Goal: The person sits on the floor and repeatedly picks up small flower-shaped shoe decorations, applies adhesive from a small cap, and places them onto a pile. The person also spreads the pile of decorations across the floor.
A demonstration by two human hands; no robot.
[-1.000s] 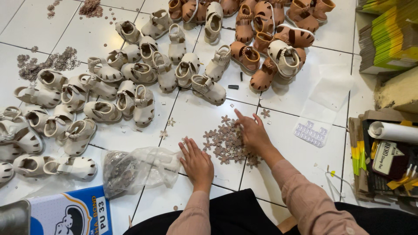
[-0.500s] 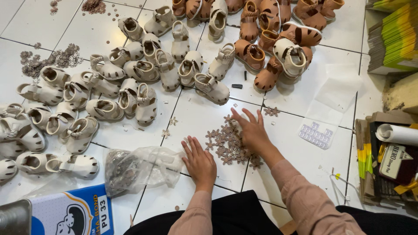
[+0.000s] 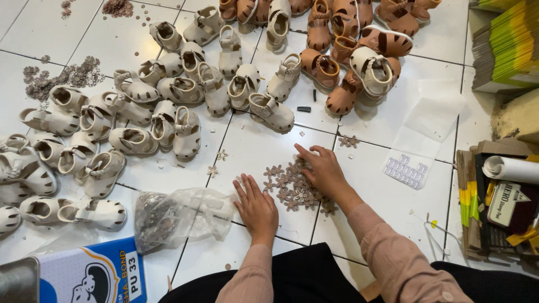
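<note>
1. While the right hand [image 3: 321,171] lies spread, palm down, over the flowers [image 3: 292,188], its fingers rest on the pile's far edge; it grips nothing that shows.
2. Just left of that pile, the left hand [image 3: 255,205] lies flat and open on the floor [image 3: 258,148], holding nothing, with the bag [image 3: 179,216] touching or nearly touching its left side.
3. These brown flower cut-outs look thin, light and flexible, so they probably slide easily on tile; pinching one by a petal edge with the fingertips seems the surest hold.
4. The pile holds a few dozen flowers, too overlapped to count exactly; three strays lie beyond the left hand's fingertips and to the left.
5. Beyond both hands, cream sandals [image 3: 168,112] number about thirty, and brown sandals [image 3: 342,56] roughly a dozen.
6. Right of the right hand lies one sheet [image 3: 405,170].
</note>
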